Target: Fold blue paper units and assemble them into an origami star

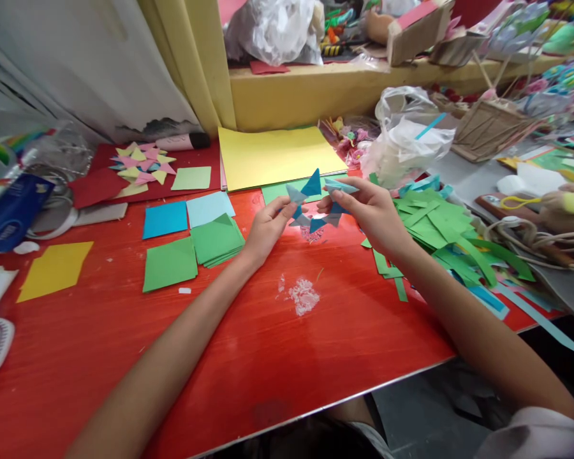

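Thumb and fingertips of the left hand [266, 229] pinch the left side of a ring [317, 224] of folded blue paper, while the right hand [370, 207] pinches a light blue piece at its far right. The ring hangs between the two hands, raised over a red table [249, 357]; whether its far side is fully linked cannot be told. The step in hand looks to be fitting or adjusting the folded pieces, and the next move seems to call for a steady left pinch and fine alignment by the right fingers. White residue [303, 297] marks the table on the near side. To the left lie a blue square [165, 220], a pale blue square [210, 207] and a green stack [217, 239]; to the right, a heap of green scraps [435, 223]. Beyond sits a large yellow sheet [277, 156], with folded pink and yellow pieces [143, 162] at far left.
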### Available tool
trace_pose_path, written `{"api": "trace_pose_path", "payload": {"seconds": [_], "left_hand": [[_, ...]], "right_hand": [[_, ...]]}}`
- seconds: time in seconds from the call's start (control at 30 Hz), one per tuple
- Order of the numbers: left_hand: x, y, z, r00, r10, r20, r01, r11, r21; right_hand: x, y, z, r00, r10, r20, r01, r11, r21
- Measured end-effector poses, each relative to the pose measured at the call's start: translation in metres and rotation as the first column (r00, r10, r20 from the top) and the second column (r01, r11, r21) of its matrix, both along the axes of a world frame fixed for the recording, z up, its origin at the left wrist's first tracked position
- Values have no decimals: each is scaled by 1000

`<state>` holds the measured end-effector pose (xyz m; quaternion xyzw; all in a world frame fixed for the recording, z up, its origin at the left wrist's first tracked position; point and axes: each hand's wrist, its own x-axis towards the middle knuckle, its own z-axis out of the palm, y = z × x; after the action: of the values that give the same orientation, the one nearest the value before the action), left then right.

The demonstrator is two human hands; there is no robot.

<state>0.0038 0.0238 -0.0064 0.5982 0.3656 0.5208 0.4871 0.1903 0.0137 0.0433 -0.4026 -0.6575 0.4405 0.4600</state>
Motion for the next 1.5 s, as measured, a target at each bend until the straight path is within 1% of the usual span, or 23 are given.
{"api": "trace_pose_path", "payload": {"seconds": [0.1,0.2,0.3,0.4,0.57,0.7,1.0,1.13,1.27,1.5], "left_hand": [[1,0,-1,991,110,-77,-101,988,120],[0,-4,1,970,218,-104,-198,966,168],[0,-8,4,967,222,-125,-196,962,192],[1,-10,4,976,192,-106,-172,970,175],[2,-11,5,994,113,-12,-111,990,92],[2,-12,8,994,104,40,-106,992,68],[2,-12,8,995,89,56,-94,991,100],[2,-13,7,994,100,34,-103,990,99],[2,-13,8,994,96,49,-101,989,107],[3,-13,8,993,111,46,-116,986,119]], "right_hand": [[-2,-5,1,997,-23,69,16,994,105],[-2,-7,0,978,-81,192,31,968,250],[-3,-8,0,920,-178,349,26,917,399],[-2,-9,0,871,-246,424,20,883,470],[-2,-11,-1,825,-285,488,3,865,501],[-3,-14,-1,808,-313,499,-7,842,539],[-4,-16,-4,792,-336,510,-40,805,592],[-4,-17,-5,774,-347,529,-39,809,587],[-3,-17,-5,779,-344,524,-42,806,591],[-3,-17,-6,781,-321,535,-39,831,556]]}}
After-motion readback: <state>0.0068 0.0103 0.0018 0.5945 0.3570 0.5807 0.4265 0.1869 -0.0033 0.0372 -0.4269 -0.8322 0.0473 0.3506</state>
